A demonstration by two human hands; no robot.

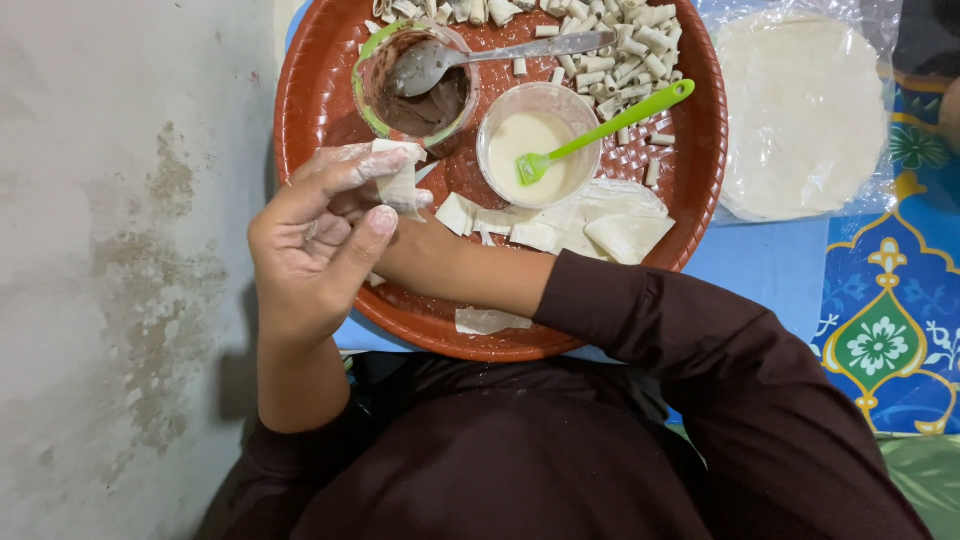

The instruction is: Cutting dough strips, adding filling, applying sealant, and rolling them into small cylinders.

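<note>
My left hand [318, 245], dusted with flour, pinches a small white pastry strip [399, 187] between forefinger and thumb over the left part of a round red-brown tray [310, 100]. My right arm in a dark sleeve crosses from the right. My right hand [402, 252] is mostly hidden behind the left one, and its grip cannot be made out. Just beyond the strip stands a plastic cup of brown filling [428, 110] with a metal spoon [500, 52] in it. Beside it is a cup of white paste [530, 135] holding a green brush [610, 125].
Several rolled pastry pieces [620, 50] are heaped at the tray's far side, and flat cut strips [610, 225] lie near its middle. Round pastry sheets in plastic [800, 110] rest on a blue patterned mat [890, 330] to the right. Stained grey floor [120, 250] lies left.
</note>
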